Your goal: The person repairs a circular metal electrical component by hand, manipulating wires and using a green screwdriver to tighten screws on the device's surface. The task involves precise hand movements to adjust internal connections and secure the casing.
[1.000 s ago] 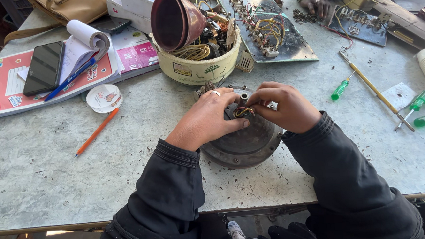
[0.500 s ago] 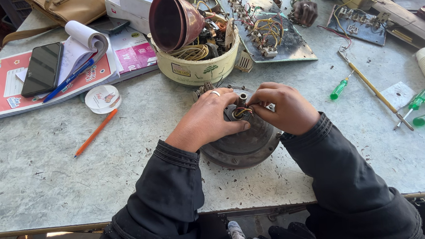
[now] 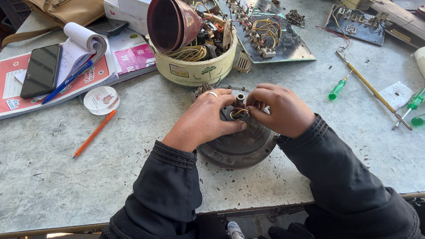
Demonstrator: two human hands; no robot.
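A round, dark metal motor housing [image 3: 238,149] lies flat on the grey table [image 3: 56,186] in front of me. A short shaft stands up at its centre, with thin yellow and red wires [image 3: 240,112] coiled around its base. My left hand [image 3: 205,120], a ring on one finger, rests on the housing's left side with the thumb pressed beside the wires. My right hand [image 3: 277,109] sits on the right side, its fingertips pinching the wires at the shaft.
Behind the housing stands a cream tub [image 3: 197,67] holding wire coils and a maroon funnel [image 3: 171,22]. At left lie a phone [image 3: 41,70], notebook, blue pen, round lid [image 3: 101,99] and orange pencil [image 3: 94,133]. Green screwdrivers [image 3: 338,88] and circuit boards [image 3: 266,29] lie at right.
Both hands stay on the housing; the fingers have shifted slightly around the wires at the shaft. The view has barely moved.
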